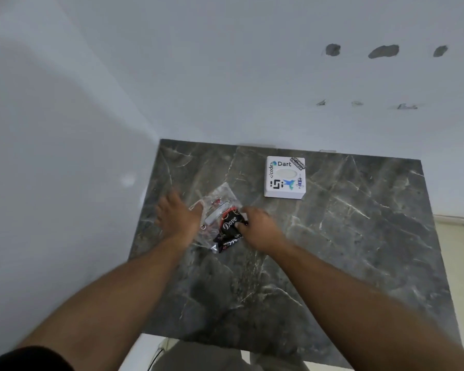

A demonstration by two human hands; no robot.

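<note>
Marble, dark and grey-veined, forms the tabletop (pixel 332 263). At the bag's nine o'clock the left hand (pixel 176 214) lies blurred with fingers straight and spread, its thumb touching the edge of the clear plastic bag (pixel 220 199); it holds nothing. The bag lies flat, left of the table's centre, with a black Dove packet (pixel 227 231) at its six o'clock end. At the packet's three o'clock the right hand (pixel 257 226) curls fingers and thumb onto the packet's edge, pinching it. A white stickered box (pixel 284 176) sits apart at the bag's one o'clock.
</note>
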